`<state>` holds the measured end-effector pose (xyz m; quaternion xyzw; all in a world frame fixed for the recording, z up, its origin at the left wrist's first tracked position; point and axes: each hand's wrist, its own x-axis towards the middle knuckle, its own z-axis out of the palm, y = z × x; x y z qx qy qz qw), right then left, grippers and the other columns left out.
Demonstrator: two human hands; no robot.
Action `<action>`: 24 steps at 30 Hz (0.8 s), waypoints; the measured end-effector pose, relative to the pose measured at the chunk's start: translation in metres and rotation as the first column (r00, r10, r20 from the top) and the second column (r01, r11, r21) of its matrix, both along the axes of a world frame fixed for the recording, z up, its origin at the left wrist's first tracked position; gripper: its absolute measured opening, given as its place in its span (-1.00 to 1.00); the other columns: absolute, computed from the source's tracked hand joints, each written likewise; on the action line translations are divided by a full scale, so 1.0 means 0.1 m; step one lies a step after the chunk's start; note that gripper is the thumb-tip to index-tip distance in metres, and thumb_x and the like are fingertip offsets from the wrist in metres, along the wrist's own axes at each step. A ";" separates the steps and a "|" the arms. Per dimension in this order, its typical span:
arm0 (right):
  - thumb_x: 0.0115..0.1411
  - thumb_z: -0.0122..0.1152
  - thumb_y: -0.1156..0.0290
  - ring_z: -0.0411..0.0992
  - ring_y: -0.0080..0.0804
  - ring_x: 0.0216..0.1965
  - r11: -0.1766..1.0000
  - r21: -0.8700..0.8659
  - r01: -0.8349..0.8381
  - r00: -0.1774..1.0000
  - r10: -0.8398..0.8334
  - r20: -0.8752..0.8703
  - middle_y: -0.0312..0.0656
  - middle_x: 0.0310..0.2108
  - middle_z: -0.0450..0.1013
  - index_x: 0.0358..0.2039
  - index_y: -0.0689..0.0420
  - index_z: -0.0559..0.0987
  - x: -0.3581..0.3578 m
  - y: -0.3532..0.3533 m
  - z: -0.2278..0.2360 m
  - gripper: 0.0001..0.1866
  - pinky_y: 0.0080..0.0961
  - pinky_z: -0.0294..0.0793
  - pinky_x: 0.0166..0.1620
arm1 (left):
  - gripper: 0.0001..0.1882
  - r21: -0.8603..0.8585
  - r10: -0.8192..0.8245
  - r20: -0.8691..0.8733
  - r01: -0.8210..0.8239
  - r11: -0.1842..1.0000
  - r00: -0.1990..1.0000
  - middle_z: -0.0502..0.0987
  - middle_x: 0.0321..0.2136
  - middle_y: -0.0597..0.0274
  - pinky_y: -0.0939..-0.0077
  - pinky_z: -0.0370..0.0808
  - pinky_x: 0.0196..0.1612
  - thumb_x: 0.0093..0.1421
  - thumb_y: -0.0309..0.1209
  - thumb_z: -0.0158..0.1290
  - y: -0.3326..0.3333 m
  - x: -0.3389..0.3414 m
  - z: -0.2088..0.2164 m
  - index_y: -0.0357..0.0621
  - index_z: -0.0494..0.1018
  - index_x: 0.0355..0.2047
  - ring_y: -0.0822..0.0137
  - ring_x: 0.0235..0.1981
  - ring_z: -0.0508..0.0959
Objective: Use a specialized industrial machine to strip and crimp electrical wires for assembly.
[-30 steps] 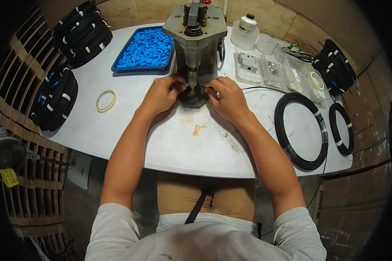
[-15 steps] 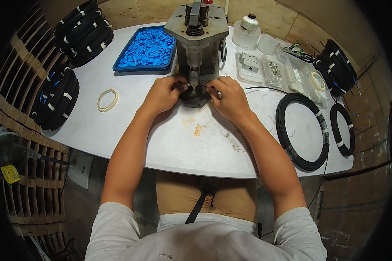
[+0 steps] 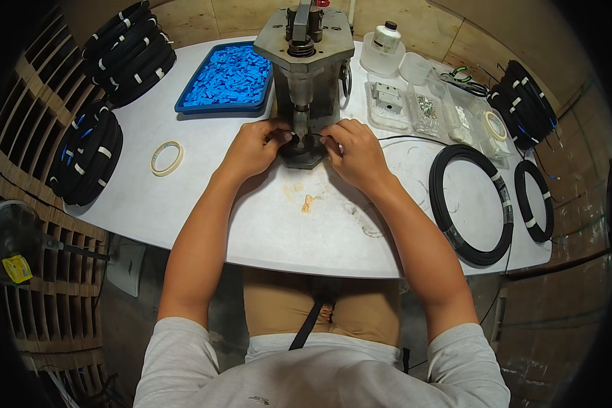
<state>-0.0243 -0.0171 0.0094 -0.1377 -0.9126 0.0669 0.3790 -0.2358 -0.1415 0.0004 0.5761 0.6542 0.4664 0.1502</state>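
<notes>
The wire is pinched between the thumb and fingertips of the right hand, just right of the ram of the press, and its length is laid across the worktop to the big coil, probably so that some slack is left. By the left hand, with thumb and fingers almost meeting, what looks like a small part is gripped on the ram's other side, though it is too dark there to be sure. Both sides are held, it seems, so that the work is steadied while fingertips are placed beside the ram, not under it. The tray of blue pieces and the clear boxes are set either side of the press, presumably for short reaches; the tape is laid well apart, leftward
</notes>
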 end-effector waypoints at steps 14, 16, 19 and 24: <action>0.16 0.37 0.50 0.55 -0.10 -0.25 1.000 -0.001 -0.003 1.000 0.003 -0.004 -0.15 -0.35 0.57 -0.30 0.11 0.68 0.00 0.02 -0.03 -0.91 -0.19 0.50 -0.13 | -0.82 0.003 -0.006 0.000 0.006 1.000 1.000 0.73 -0.30 -0.04 0.35 0.61 -0.09 0.34 -0.52 0.14 0.00 0.01 0.02 -0.30 0.64 -0.10 0.15 -0.29 0.73; 0.15 0.37 0.51 0.55 -0.11 -0.25 1.000 0.000 -0.005 1.000 0.005 -0.002 -0.16 -0.35 0.57 -0.30 0.11 0.68 0.00 0.01 -0.01 -0.90 -0.19 0.50 -0.13 | -0.83 0.002 -0.006 -0.005 0.006 1.000 1.000 0.73 -0.31 -0.04 0.35 0.61 -0.10 0.34 -0.52 0.15 -0.01 0.01 0.03 -0.30 0.64 -0.11 0.16 -0.29 0.72; 0.14 0.40 0.56 0.55 -0.09 -0.25 1.000 0.010 -0.001 1.000 0.001 0.014 -0.15 -0.32 0.59 -0.24 0.12 0.68 0.01 0.01 0.00 -0.85 -0.22 0.54 -0.13 | -0.83 -0.005 -0.003 -0.002 0.003 1.000 1.000 0.72 -0.32 -0.04 0.35 0.61 -0.11 0.34 -0.51 0.15 -0.01 0.01 0.03 -0.30 0.64 -0.12 0.17 -0.31 0.72; 0.15 0.41 0.55 0.55 -0.09 -0.25 0.999 0.017 -0.032 0.999 0.033 -0.024 -0.15 -0.33 0.58 -0.25 0.12 0.68 0.00 0.04 -0.04 -0.85 -0.22 0.56 -0.16 | -0.82 -0.006 0.000 0.008 0.000 1.000 1.000 0.73 -0.32 -0.04 0.35 0.60 -0.10 0.35 -0.50 0.15 -0.01 0.01 0.02 -0.30 0.64 -0.10 0.19 -0.31 0.71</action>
